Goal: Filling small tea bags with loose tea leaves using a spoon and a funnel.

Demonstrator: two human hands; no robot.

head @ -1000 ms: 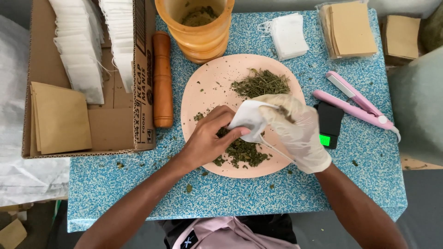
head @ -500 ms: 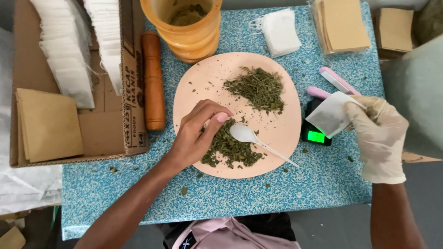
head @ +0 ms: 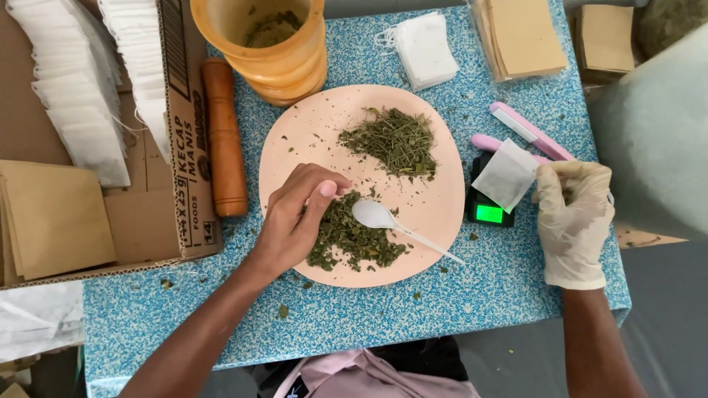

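On the pink plate (head: 435, 214) the bare left hand (head: 295, 221) was curled over crumbly dried leaves (head: 350, 239), apparently pinching some. The gloved right hand (head: 571, 221) gripped a filter bag (head: 505, 175) by its edge over the scale (head: 487, 210); flimsy, feather-light, best held there.

Matt peach plastic plate (head: 442, 214), glossy white plastic spoon (head: 391, 221), dry crumbly green leaves (head: 350, 239), thin white latex-like glove on right hand (head: 571, 221), soft fibrous paper sachet (head: 505, 175), smooth turned wooden pestle (head: 223, 140), speckled blue tabletop (head: 354, 324), brown corrugated cardboard box (head: 169, 228)
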